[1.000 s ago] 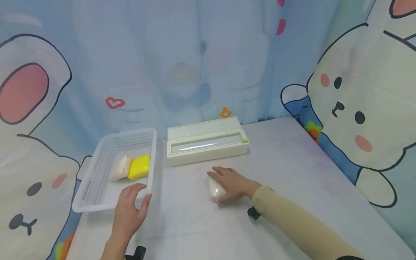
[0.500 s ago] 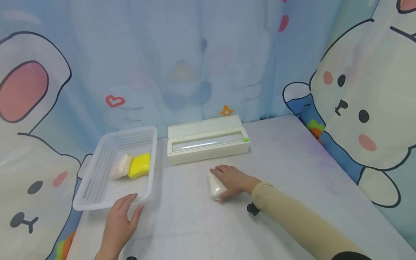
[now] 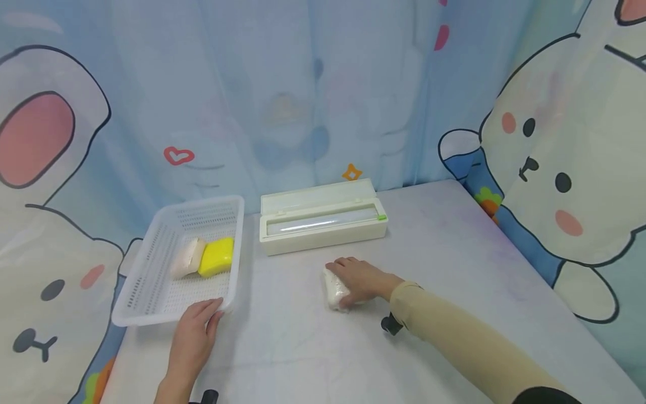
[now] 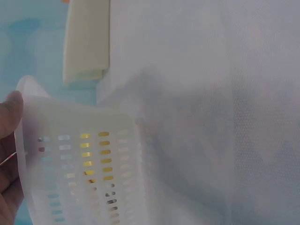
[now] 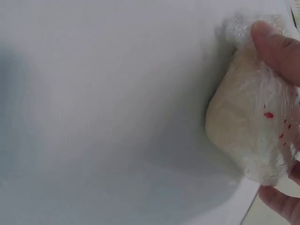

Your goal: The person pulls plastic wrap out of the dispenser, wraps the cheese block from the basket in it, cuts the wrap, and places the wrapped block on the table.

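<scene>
My left hand (image 3: pixel 190 339) grips the near right corner of a white perforated plastic basket (image 3: pixel 151 321). In the left wrist view its thumb (image 4: pixel 10 112) and fingers pinch the basket's rim from both sides. Toward the middle of the table, my right hand (image 3: pixel 363 280) holds an off-white lump (image 3: pixel 334 289) wrapped in clear plastic film. Up close in the right wrist view, the wrapped lump (image 5: pixel 239 117) has small red marks on its film, with the thumb (image 5: pixel 276 51) over the gathered film at one end and fingers at the other.
Inside the basket lie a yellow packet (image 3: pixel 217 257) and a pale pink one (image 3: pixel 189 258), side by side. Behind my hands stands a long cream cling film dispenser (image 3: pixel 323 240), lid raised, with a film roll inside. A patterned blue curtain (image 3: pixel 282 84) hangs along the table's back.
My left hand has drawn back from over the basket's right side to its near rim and now grips it. The right hand stays at the wrapped lump, its hold slightly closer around it.
</scene>
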Action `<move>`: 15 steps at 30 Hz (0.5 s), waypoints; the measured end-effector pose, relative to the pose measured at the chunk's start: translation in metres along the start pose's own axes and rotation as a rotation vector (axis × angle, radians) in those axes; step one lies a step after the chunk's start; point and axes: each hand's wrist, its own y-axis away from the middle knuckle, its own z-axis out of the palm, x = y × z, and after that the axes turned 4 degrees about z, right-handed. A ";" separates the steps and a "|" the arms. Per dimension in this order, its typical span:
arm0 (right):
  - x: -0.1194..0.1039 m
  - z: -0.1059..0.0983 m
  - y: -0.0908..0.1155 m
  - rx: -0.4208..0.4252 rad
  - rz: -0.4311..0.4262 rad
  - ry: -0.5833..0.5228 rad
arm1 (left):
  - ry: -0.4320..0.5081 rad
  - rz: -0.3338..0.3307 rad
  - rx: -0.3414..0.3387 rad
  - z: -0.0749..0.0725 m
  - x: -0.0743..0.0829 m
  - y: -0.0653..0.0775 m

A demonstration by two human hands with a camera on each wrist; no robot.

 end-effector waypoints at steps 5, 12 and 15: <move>0.009 -0.015 0.011 0.022 -0.005 -0.036 | 0.001 -0.026 -0.007 0.000 0.001 -0.002; 0.046 -0.061 0.038 0.127 0.002 -0.048 | 0.001 -0.040 -0.003 -0.001 0.002 -0.002; 0.068 -0.077 0.051 0.169 0.032 -0.057 | 0.011 -0.031 0.014 -0.002 0.002 -0.001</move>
